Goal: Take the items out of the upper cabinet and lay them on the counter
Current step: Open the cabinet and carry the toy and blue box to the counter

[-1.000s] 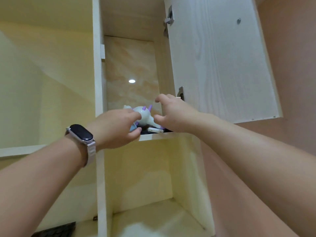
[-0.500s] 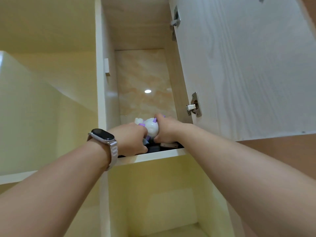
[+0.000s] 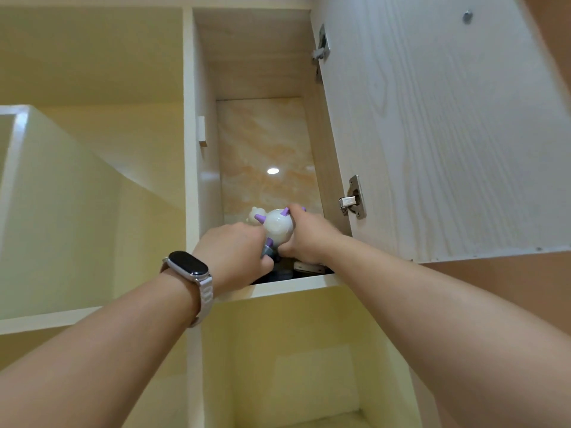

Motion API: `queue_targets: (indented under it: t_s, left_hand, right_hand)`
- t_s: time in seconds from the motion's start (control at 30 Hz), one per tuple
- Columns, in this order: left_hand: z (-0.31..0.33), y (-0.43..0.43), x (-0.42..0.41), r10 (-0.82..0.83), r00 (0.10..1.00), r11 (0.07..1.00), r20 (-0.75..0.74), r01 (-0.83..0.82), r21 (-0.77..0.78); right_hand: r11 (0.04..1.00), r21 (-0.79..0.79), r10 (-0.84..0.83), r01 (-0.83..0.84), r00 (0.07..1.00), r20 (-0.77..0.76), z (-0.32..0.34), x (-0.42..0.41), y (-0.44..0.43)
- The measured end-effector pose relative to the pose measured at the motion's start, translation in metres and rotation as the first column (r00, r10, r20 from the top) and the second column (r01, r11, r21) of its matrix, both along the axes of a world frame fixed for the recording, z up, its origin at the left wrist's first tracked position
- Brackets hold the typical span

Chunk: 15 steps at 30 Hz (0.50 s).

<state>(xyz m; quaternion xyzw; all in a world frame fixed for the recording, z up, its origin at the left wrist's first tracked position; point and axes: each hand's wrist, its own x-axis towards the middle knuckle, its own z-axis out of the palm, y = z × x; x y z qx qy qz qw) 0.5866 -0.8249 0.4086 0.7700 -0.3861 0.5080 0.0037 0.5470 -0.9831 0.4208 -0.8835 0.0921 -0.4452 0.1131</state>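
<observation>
Pale yellow cabinet walls fill the left side, seen from below, with a white shelf edge running across at lower left. A white upright divider separates that bay from the narrow upper compartment, whose back is a glossy beige marbled panel showing a bright round light reflection.

Reaching up from lower left, the left hand wears a black-faced smartwatch on a white band; its fingers are curled closed around the lower part of a white rounded toy figure with purple spikes, which sits at the front of the upper compartment, just above the white shelf lip. A dark flat object and a small pale flat item lie on the shelf beneath the hands; what they are cannot be told.

On the toy's other side, the right hand clasps it, fingers wrapped over its top and thumb under. Further right hangs the open white wood-grain door with two metal hinges.
</observation>
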Motion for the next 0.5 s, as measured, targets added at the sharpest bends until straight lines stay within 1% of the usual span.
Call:
queue_targets:
  t_s: [0.13,0.23,0.3,0.4,0.5]
  left_hand:
    - [-0.006,0.001,-0.004,-0.114,0.993,0.981,-0.023,0.108,-0.159]
    - [-0.01,0.001,-0.009,-0.209,0.977,0.934,-0.04,0.188,-0.304]
    - [-0.01,0.003,-0.012,-0.264,0.964,0.894,-0.025,0.235,-0.382]
    - [-0.013,0.011,-0.013,-0.307,0.952,0.842,0.002,0.272,-0.465]
    - [-0.02,0.02,-0.016,-0.355,0.935,0.795,-0.012,0.295,-0.53]
  right_hand:
    - [0.993,0.09,0.068,-0.083,0.985,0.156,-0.004,-0.015,0.006]
    - [0.982,0.115,0.114,-0.151,0.953,0.28,-0.008,-0.025,0.011]
    - [0.963,0.149,0.163,-0.224,0.926,0.341,-0.01,-0.031,0.015]
    - [0.91,0.215,0.238,-0.355,0.871,0.429,-0.015,-0.039,0.021]
    - [0.829,0.272,0.309,-0.488,0.806,0.505,-0.021,-0.044,0.027]
